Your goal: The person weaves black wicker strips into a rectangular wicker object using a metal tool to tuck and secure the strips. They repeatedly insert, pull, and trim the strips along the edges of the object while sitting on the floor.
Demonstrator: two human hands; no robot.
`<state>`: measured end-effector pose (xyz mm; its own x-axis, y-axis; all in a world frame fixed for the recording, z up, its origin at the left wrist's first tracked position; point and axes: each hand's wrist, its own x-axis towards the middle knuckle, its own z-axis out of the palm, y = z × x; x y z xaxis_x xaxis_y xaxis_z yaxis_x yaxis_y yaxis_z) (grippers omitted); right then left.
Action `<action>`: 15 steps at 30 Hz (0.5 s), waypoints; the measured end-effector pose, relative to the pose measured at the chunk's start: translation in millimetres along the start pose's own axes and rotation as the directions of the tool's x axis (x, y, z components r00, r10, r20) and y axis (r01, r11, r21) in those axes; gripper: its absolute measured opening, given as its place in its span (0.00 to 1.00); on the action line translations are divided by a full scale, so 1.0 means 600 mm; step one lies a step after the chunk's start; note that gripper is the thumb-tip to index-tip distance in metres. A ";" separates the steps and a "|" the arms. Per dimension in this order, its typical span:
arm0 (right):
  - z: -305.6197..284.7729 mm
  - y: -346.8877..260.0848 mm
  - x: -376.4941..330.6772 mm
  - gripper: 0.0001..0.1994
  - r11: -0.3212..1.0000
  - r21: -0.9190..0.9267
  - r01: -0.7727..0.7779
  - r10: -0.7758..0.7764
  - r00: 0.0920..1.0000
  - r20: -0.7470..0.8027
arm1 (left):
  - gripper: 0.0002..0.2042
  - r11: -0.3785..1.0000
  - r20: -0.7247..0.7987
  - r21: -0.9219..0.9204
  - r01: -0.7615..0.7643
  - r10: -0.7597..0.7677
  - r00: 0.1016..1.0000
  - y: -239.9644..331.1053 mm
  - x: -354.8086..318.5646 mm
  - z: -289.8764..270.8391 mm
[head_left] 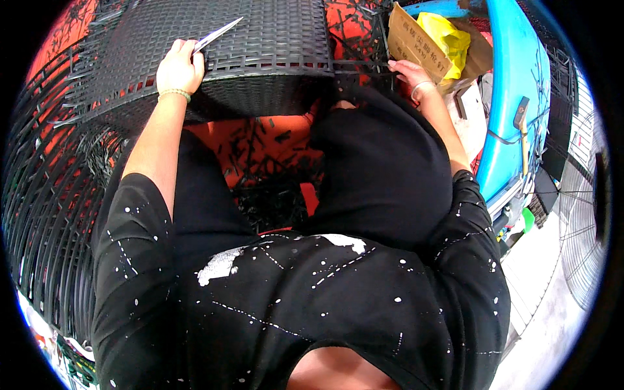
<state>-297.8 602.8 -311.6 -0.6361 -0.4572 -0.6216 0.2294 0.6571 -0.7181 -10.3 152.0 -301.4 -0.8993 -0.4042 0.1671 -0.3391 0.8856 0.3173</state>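
Observation:
A black woven rattan panel (214,49) lies across the top middle, in front of my knees, its near side curving downward. My left hand (181,70) rests on its left part, closed around a slim silver tool with a pointed blade (221,34). The handle is hidden in the fist, so its exact kind does not show. At the panel's right edge, dark rattan strands (364,67) run out sideways. My right hand (412,73) pinches the end of one strand between thumb and fingers, beside a cardboard box.
The opened cardboard box (419,45) holds a yellow plastic bag (448,40). Right of it, a hammer (522,130) lies on a blue curved surface (504,84). Long loose rattan strands (49,214) fan out at left. Black scraps litter the red surface (218,140). A fan (582,214) stands far right.

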 end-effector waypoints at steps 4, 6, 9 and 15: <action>0.032 -0.024 0.031 0.18 0.884 -0.310 0.350 -0.281 0.928 0.244 | 0.11 1.000 0.013 0.005 0.006 -0.006 1.000 0.004 0.005 0.001; 0.098 -0.094 0.038 0.20 0.799 -0.394 0.454 -0.273 0.859 0.434 | 0.11 0.999 0.023 0.022 0.032 -0.033 0.999 0.001 -0.004 -0.005; 0.159 -0.131 0.035 0.19 0.785 -0.477 0.394 -0.071 0.823 0.563 | 0.11 1.000 0.010 -0.007 0.003 -0.003 1.000 0.000 0.005 0.003; 0.092 -0.087 0.015 0.15 0.998 -0.012 0.057 -0.050 0.946 0.320 | 0.11 1.000 0.004 -0.013 0.008 -0.008 1.000 0.000 -0.003 -0.006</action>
<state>-274.9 531.6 -296.9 -0.3779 -0.6569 -0.6524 0.1842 0.6373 -0.7483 -7.5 152.1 -298.4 -0.8977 -0.4101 0.1609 -0.3424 0.8794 0.3309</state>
